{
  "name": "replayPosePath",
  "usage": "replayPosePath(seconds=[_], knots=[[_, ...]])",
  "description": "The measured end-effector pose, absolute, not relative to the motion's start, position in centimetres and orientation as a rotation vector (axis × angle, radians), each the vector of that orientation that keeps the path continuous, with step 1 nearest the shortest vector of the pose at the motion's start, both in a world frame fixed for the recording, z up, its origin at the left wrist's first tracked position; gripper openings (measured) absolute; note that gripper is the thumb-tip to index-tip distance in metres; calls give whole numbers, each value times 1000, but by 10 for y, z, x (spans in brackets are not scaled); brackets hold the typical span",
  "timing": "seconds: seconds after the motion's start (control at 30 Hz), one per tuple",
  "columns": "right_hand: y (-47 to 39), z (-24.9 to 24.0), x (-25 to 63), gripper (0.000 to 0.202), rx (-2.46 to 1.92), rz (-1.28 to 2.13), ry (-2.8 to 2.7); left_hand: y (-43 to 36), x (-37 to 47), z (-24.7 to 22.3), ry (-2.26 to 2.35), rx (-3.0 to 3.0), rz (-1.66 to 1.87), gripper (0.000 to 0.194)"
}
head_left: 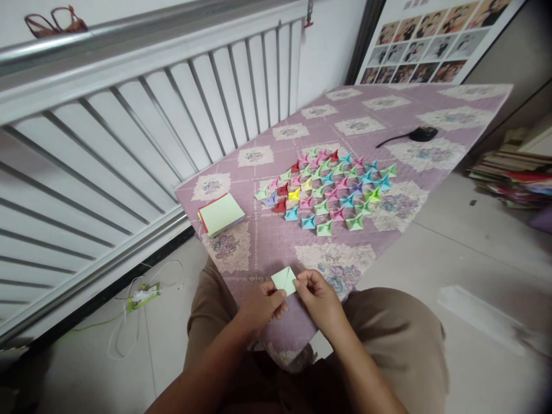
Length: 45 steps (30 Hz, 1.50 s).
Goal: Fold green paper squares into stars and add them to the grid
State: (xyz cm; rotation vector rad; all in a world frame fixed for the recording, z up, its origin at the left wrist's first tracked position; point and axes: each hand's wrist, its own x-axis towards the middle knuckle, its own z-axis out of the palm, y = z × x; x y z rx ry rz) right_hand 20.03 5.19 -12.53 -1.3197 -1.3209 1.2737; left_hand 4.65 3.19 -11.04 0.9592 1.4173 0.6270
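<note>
A small pale green folded paper square (284, 280) is held over the near part of the table, with fold lines showing on its face. My left hand (266, 303) pinches its lower left edge between thumb and fingers. On the right side, my right hand (318, 296) grips the paper's right corner, thumb on top. Farther off lie rows of small folded paper pieces (324, 177) in green, pink, blue, red and yellow. To the left sits a stack of square paper sheets (222, 214), pale green on top.
A purple flowered cloth covers the table (276, 230). A black object with a cord (422, 134) lies at the far right. Beyond the left edge stands a white slatted railing (172, 109). A power strip (144, 295) with cables rests on the floor.
</note>
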Motion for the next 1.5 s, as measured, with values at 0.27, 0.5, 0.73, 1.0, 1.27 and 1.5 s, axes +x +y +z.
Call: replayPosePath(seconds=[0.27, 0.5, 0.73, 1.0, 1.27, 1.5], knots=[[45, -123, 207, 17, -1138, 445, -1962, 35, 47, -106, 1451, 860, 643, 17], [41, -126, 201, 15, -1162, 234, -2167, 37, 48, -107, 1349, 896, 567, 22], [41, -134, 204, 13, -1144, 245, -2198, 31, 30, -89, 1373, 1209, 312, 30], [38, -138, 207, 7, -1129, 305, -2279, 33, 15, -106, 1500, 2173, 613, 23], [35, -133, 213, 15, -1137, 430, -2271, 36, 16, -119, 1315, 2484, 411, 16], [37, -134, 220, 29, -1086, 543, -2279, 37, 13, -123, 1321, 2543, 380, 16]])
